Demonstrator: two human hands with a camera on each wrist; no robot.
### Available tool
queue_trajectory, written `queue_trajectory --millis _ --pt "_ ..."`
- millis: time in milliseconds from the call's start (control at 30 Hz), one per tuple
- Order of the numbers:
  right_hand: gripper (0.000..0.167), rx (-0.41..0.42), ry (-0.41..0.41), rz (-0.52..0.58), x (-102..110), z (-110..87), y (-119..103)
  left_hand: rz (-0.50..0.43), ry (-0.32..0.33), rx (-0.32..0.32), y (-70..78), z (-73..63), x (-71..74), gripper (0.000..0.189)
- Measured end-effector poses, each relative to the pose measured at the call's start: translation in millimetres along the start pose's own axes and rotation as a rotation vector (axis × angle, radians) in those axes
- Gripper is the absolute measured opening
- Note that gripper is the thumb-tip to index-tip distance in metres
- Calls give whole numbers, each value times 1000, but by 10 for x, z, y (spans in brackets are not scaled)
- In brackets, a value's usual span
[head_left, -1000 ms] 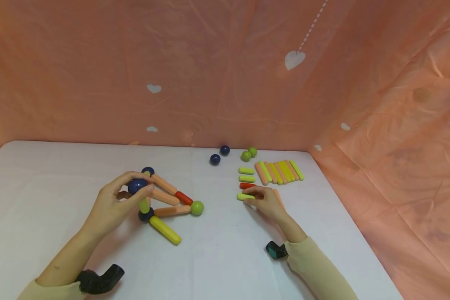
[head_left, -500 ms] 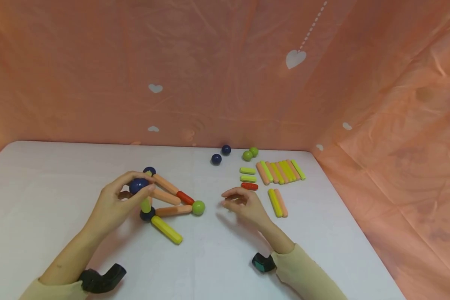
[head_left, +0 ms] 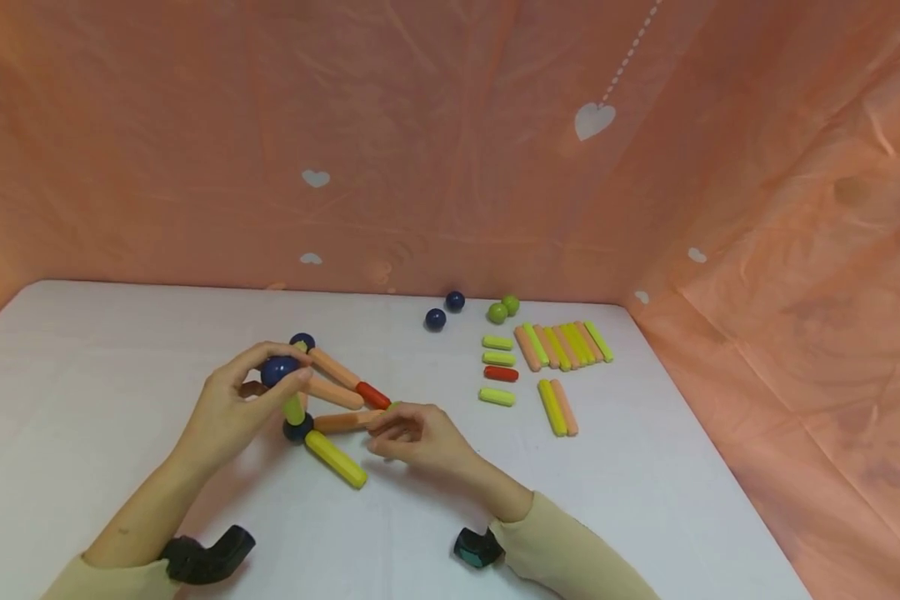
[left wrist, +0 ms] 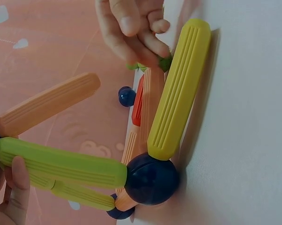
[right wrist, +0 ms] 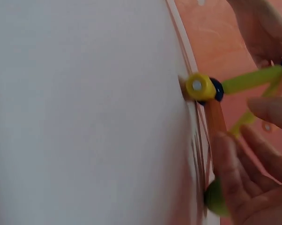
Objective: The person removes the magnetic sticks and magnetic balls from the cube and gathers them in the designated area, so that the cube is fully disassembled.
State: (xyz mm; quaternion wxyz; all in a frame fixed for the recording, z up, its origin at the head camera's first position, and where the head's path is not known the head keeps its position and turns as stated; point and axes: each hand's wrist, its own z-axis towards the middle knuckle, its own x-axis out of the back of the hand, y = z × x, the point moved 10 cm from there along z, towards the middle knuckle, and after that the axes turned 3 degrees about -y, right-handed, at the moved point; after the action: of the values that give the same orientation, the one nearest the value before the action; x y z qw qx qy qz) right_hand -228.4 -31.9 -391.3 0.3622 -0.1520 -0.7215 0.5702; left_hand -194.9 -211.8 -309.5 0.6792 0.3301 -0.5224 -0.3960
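My left hand (head_left: 225, 412) holds the dark blue ball (head_left: 277, 372) at the top of a frame of magnetic sticks and balls. Light green sticks (left wrist: 61, 161) slope from that ball to two lower blue balls. A peach stick (head_left: 335, 393) juts freely from the held ball. Along the table, peach sticks and a red stick (head_left: 373, 396) run toward a green ball (right wrist: 216, 198). A yellow stick (head_left: 336, 459) sticks out from the near blue ball (left wrist: 152, 179). My right hand (head_left: 423, 437), fingers loosely bent, is at the green ball, mostly covering it in the head view.
On the white table (head_left: 435, 533), loose short green sticks (head_left: 497, 397) and a red stick (head_left: 501, 374) lie to the right. Beyond them are a row of long sticks (head_left: 562, 346), a yellow-and-peach pair (head_left: 552, 407), blue balls (head_left: 436, 319) and green balls (head_left: 497, 313). An orange cloth (head_left: 420, 167) hangs behind.
My right hand has let go of the short green stick beside the loose red one and moved left to the frame's green ball. The left hand keeps its hold on the top ball.
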Motion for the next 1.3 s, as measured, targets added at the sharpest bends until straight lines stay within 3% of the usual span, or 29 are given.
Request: queue_trajectory --millis 100,233,467,733,933,1167,1300 --pt "31 -23 -64 -82 -140 59 -30 6 1 0 6 5 2 25" --pt "37 22 -139 -181 -294 134 -102 5 3 0 3 8 2 25" --pt "38 77 -143 -303 -373 178 -167 -8 1 -8 2 15 -7 26" --pt "36 100 -148 -303 -349 139 -190 -2 18 -17 15 7 8 26" --pt "30 185 -190 -350 -373 104 -256 13 18 -30 40 5 10 27" --pt "26 31 -108 -229 -212 45 -42 9 17 -28 34 1 4 26" --pt "23 -10 -82 -176 -58 -45 52 12 15 -28 32 4 3 26"
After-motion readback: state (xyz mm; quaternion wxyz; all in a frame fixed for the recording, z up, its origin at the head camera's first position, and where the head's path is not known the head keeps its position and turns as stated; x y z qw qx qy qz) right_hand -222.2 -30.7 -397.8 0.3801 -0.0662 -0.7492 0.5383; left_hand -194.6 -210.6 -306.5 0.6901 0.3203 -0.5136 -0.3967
